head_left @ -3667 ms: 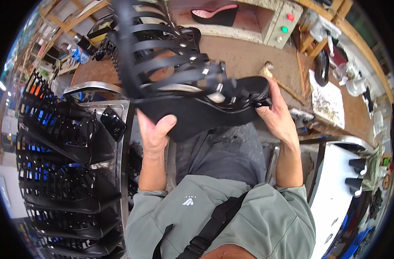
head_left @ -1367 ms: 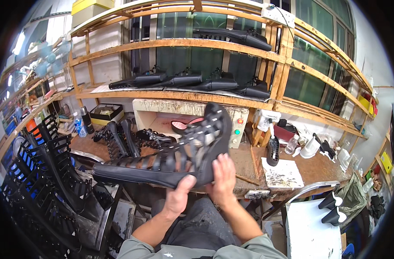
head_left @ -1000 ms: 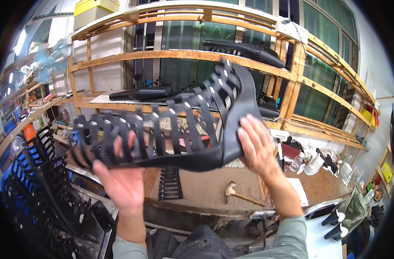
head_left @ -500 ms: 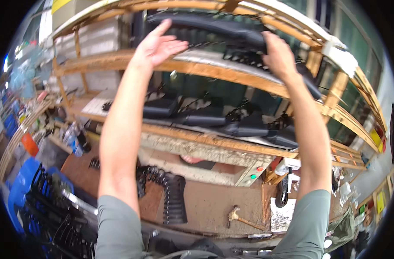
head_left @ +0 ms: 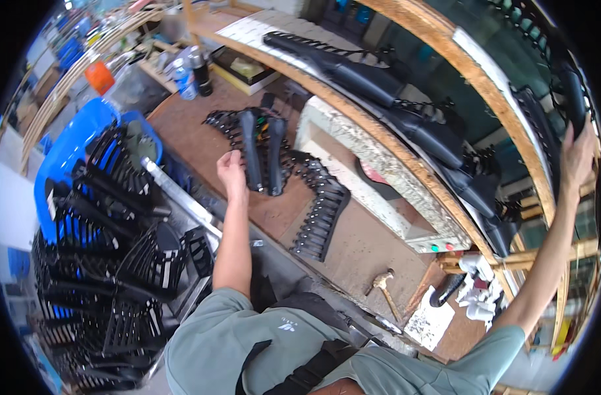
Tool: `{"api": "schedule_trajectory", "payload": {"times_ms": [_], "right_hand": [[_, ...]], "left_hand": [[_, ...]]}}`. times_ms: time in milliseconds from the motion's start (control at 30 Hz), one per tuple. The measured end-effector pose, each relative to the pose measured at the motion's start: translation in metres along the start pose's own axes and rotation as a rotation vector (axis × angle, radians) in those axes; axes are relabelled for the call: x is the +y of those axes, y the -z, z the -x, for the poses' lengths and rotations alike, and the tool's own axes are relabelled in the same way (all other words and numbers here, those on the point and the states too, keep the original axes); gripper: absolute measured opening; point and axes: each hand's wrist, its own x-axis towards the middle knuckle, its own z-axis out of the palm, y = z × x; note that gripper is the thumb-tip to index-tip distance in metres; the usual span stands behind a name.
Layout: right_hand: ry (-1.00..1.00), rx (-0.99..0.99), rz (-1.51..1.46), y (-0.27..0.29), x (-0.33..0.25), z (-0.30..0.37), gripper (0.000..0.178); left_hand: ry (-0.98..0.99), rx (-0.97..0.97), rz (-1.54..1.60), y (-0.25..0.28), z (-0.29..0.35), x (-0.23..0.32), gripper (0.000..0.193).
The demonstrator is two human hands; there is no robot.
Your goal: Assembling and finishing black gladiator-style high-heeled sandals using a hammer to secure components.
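Observation:
At the far right, my right hand reaches up to the upper shelf, its fingers closed around the lower end of a long black moulded part. My left hand is low over the brown workbench, fingers curled in. Just right of those fingertips lie black parts with smooth long bars and comb-like edges; whether the hand grips one is hard to make out. Nearer the bench middle rests a curved black ribbed piece.
Several black laced parts line the lower shelf. A blue crate and a heap of black slatted parts stand at left, beside a metal bar. A hammer lies on the bench near a pale box frame with buttons.
My view has turned left and down. My left hand has come from the upper shelf down to the bench parts; my right hand remains up at the shelf with a black part.

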Motion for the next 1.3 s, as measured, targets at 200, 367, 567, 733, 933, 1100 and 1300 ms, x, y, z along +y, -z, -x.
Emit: {"api": "schedule_trajectory", "payload": {"times_ms": [200, 367, 567, 733, 933, 1100, 1300], "right_hand": [[0.079, -0.402, -0.364, 0.033, 0.003, 0.048, 0.053], [-0.006, -0.414, -0.484, 0.071, -0.013, 0.04, 0.049], [-0.307, -0.381, -1.105, 0.166, -0.153, 0.07, 0.032], [-0.673, -0.805, -1.797, 0.195, -0.342, 0.112, 0.056], [-1.256, -0.989, -1.808, 0.172, -0.442, 0.193, 0.063], [-1.98, -0.841, -1.784, 0.18, -0.355, 0.313, 0.04], [-2.155, -1.202, -1.676, 0.204, -0.322, 0.353, 0.041]], "left_hand": [[-0.04, -0.051, -0.846, -0.032, -0.042, -0.041, 0.068], [0.094, -0.099, -1.002, -0.042, -0.055, -0.047, 0.085], [-0.312, 0.062, -0.858, -0.038, -0.057, -0.021, 0.033], [-0.783, -0.128, -0.693, -0.044, 0.091, 0.079, 0.016], [-1.01, -0.834, -0.918, -0.004, 0.244, 0.045, 0.011], [-0.26, -0.657, -0.488, -0.033, 0.167, -0.016, 0.032], [0.377, -0.115, -0.507, -0.134, 0.047, -0.134, 0.062]]}}
